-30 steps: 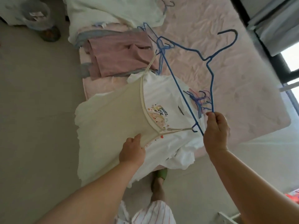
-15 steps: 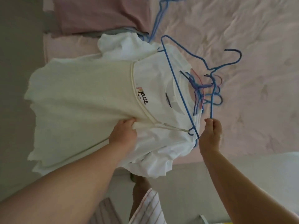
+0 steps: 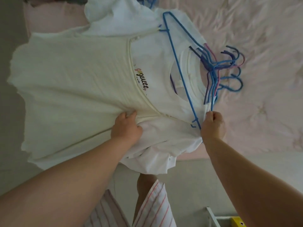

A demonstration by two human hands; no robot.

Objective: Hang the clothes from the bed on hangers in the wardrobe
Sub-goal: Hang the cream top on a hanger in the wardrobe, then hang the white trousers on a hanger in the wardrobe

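On the left, our left hand (image 3: 126,126) has its fingers bunched on the cream camisole (image 3: 73,89), whose straps hook on the blue hanger (image 3: 180,66). It lies over a white T-shirt (image 3: 164,76) at the bed (image 3: 262,46) edge. Our right hand (image 3: 213,125) pinches the hanger's end beside a bundle of spare hangers (image 3: 221,69). Lifting now, a thin strap might slip off, or the hooks might tangle.
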